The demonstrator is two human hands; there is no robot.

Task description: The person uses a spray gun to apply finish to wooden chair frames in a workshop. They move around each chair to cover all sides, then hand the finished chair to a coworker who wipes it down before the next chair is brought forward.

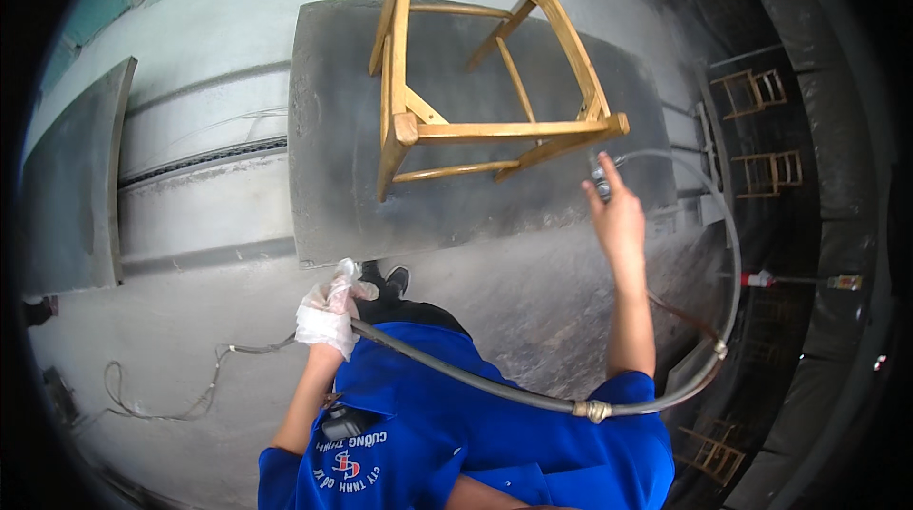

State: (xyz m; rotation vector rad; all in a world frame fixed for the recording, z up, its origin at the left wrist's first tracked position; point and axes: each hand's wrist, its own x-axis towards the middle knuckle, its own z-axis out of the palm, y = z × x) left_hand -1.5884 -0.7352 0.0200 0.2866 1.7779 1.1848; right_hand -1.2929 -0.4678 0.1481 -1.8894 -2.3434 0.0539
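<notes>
My right hand point(620, 229), bare, is wrapped around a small metal spray gun point(601, 185), beside the near right corner of a wooden chair frame point(504, 133). From the gun, a clear hose point(734, 253) loops right and down to a brass coupling. There it meets a thicker grey hose point(456, 372) that crosses my front. My left hand point(328, 312), in a thin whitish plastic glove, is closed around that grey hose near my waist. The honey-coloured chair has an open seat frame with corner braces, and its top is cut off by the upper edge.
Under the chair lies a dark grey panel point(333, 148). A similar panel point(71, 186) is at left, with a chain track point(204, 160) between them. Thin cable point(204, 401) trails over the floor at lower left. More chair frames point(766, 172) stand along the dark right side.
</notes>
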